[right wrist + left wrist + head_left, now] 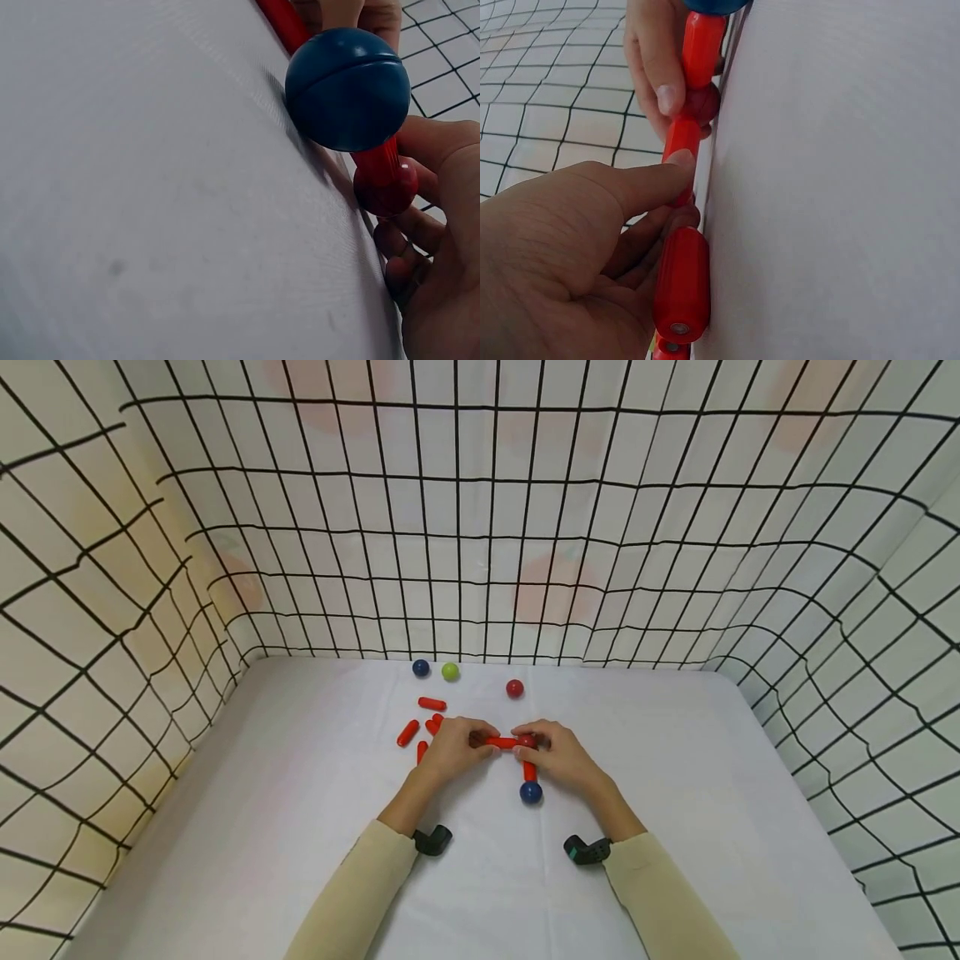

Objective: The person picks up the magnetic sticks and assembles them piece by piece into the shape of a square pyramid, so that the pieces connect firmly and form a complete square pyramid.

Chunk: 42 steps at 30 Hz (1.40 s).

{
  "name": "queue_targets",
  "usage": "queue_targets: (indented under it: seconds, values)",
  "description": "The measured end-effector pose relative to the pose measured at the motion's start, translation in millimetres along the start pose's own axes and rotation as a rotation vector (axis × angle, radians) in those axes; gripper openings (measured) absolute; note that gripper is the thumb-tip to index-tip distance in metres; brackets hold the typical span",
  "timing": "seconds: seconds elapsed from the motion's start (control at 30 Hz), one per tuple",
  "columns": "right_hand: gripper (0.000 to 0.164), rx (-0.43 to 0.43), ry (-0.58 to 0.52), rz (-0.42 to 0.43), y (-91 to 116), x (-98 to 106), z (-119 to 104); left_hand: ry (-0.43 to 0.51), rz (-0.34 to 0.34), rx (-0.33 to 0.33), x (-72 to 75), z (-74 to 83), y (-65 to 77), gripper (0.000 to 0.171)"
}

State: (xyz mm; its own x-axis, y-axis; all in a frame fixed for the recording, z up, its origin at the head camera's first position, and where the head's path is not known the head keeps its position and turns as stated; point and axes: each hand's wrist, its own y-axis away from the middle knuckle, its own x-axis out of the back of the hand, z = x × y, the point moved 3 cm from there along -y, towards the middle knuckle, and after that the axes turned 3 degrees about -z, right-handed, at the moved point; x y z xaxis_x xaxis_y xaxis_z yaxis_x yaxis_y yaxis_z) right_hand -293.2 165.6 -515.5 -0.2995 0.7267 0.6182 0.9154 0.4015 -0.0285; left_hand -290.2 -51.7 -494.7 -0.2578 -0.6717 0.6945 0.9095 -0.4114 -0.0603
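Observation:
My left hand (452, 750) pinches a red rod (501, 743) between thumb and fingers. The rod's far end meets a red ball (386, 191), which my right hand (564, 758) grips with its fingertips. From that ball a second red rod (530, 772) points toward me, and a dark blue ball (531, 792) sits on its near end. In the left wrist view both rods and the red ball (703, 103) line up close over the white cloth. Another red rod (682, 285) lies just behind my left fingers.
Left of my left hand several loose red rods (408, 732) lie on the white-covered table (247, 827). Farther back are a dark blue ball (421, 668), a green ball (450, 672) and a red ball (514, 688). A black wire grid (495, 481) rises around the back and sides.

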Motion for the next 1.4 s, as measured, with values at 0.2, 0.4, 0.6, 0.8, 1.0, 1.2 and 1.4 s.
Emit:
queue_targets:
  seconds: [0.2,0.4,0.6,0.8,1.0,1.2,1.4]
  values:
    - [0.024,-0.010,0.006,-0.008,1,0,-4,0.030,-0.009,0.014,0.0,-0.2,-0.6,0.025]
    - [0.022,-0.023,0.017,0.015,7,2,2,0.047,0.009,0.028,-0.2,1.3,-4.0,0.031]
    - [0.022,-0.019,-0.002,0.016,12,1,7,0.029,0.052,0.071,9.8,6.9,-11.4,0.035]
    - [0.021,-0.020,-0.017,0.028,13,2,8,0.062,0.049,0.058,15.0,10.9,-33.1,0.042]
    - [0.020,-0.016,-0.019,0.034,14,5,7,0.069,0.044,0.101,15.4,18.3,-60.2,0.046]
    - [0.020,-0.002,-0.022,0.031,14,3,13,-0.011,0.015,0.128,8.8,8.3,-78.6,0.039]
    - [0.020,0.006,-0.029,0.032,15,3,13,-0.127,-0.040,0.082,2.4,3.9,-89.0,0.048]
